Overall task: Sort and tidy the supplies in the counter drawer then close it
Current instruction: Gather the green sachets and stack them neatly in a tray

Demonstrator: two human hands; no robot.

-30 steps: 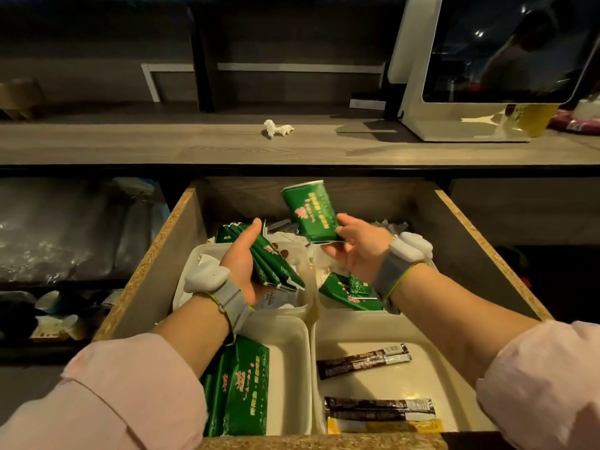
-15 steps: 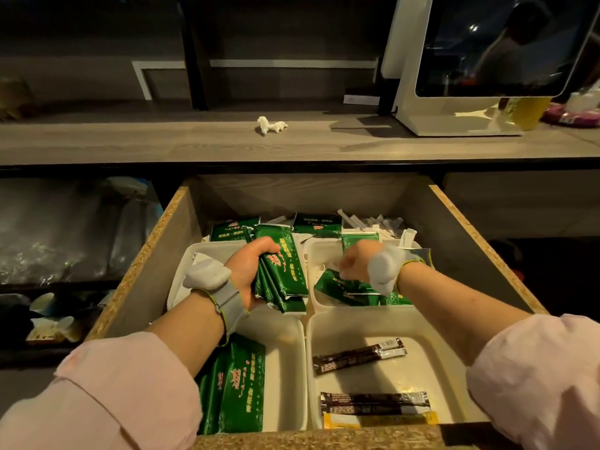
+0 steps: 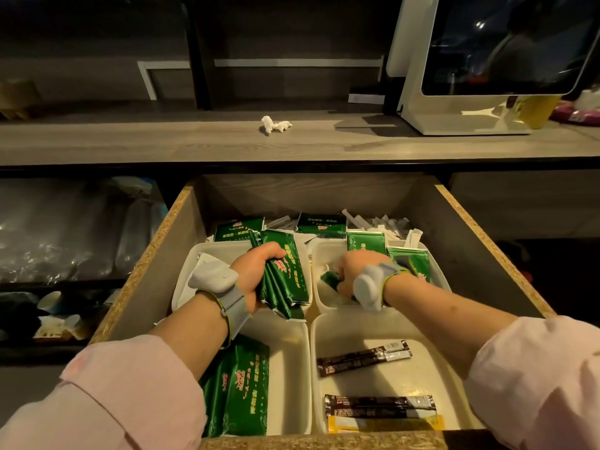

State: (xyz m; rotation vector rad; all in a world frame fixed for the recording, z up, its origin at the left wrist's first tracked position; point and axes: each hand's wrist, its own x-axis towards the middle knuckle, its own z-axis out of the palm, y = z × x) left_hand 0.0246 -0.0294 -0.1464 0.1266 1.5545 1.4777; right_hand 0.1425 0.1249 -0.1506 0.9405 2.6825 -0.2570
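- My left hand [image 3: 256, 274] hangs over the back-left tray [image 3: 201, 254], its fingers [image 3: 274, 251] clamped round a stack of green packets [image 3: 287, 280] held on edge.
- My right hand [image 3: 349, 274] is down in the back-right tray [image 3: 324, 300], curled tight on a single green packet [image 3: 329, 279] whose end pokes out to the left of the fist.
- Both trays sit in the drawer [image 3: 146, 271], which is pulled open below the worktop [image 3: 194, 141].
- The front-left tray [image 3: 289, 378] holds flat green packs [image 3: 240, 394].
- The front-right tray [image 3: 357, 326] holds brown sachets [image 3: 363, 357] and a yellow sachet [image 3: 383, 423] at its near edge.
- A crumpled white scrap [image 3: 276, 125] lies on the worktop, well apart from the white screen unit [image 3: 487, 76].
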